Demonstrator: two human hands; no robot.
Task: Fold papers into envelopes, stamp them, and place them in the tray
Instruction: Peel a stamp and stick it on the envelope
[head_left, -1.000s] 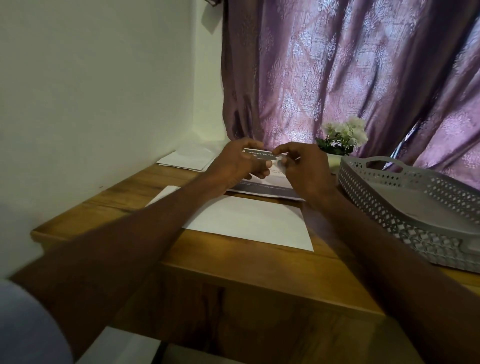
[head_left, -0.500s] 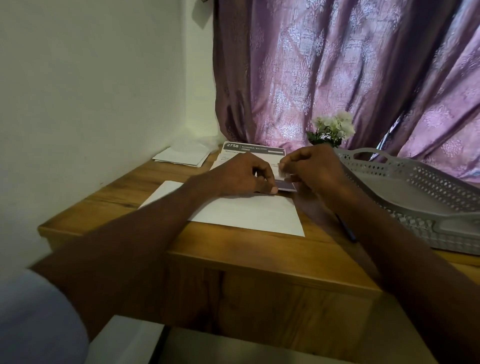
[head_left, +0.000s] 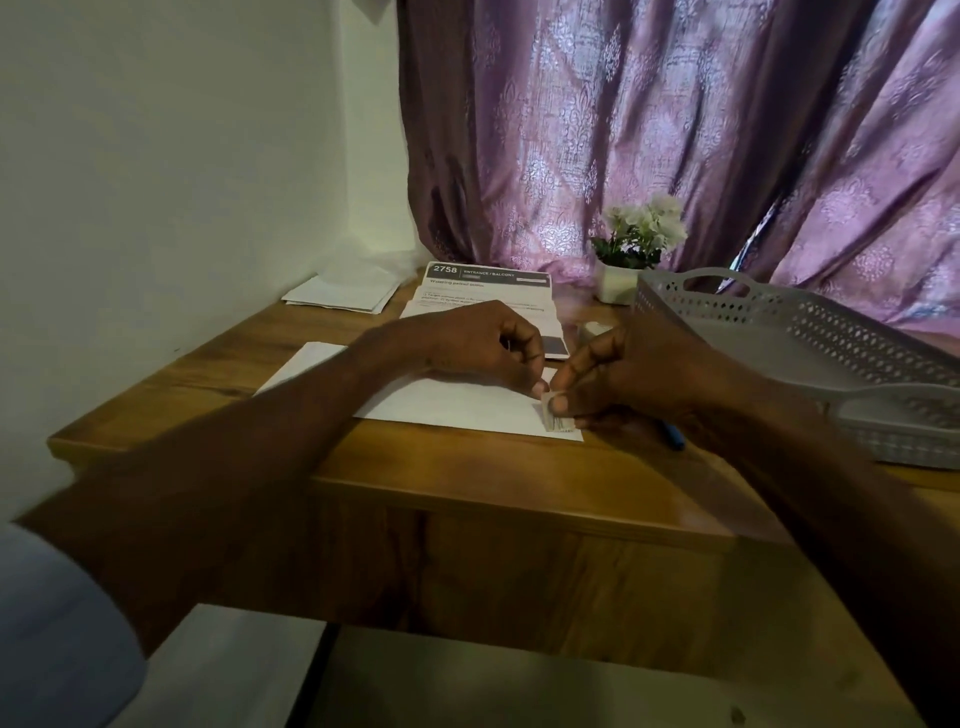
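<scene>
A white envelope (head_left: 457, 402) lies flat on the wooden table (head_left: 467, 483). At its near right corner my right hand (head_left: 634, 374) pinches a small stamp (head_left: 555, 418) between thumb and forefinger, and the stamp touches the envelope. My left hand (head_left: 483, 345) rests with curled fingers on the envelope's far edge, its fingertips beside the stamp. A grey perforated tray (head_left: 810, 353) stands to the right. Behind my hands lies a printed sheet (head_left: 488, 288) headed 2758.
Folded white papers (head_left: 343, 296) lie in the far left corner by the wall. A small white pot of flowers (head_left: 634, 249) stands before the purple curtain. A blue pen (head_left: 675, 436) lies under my right wrist. A small pale object (head_left: 592, 330) sits beside the tray.
Both hands came down from above the printed sheet toward me to the envelope's near right corner. The stamp now touches the envelope.
</scene>
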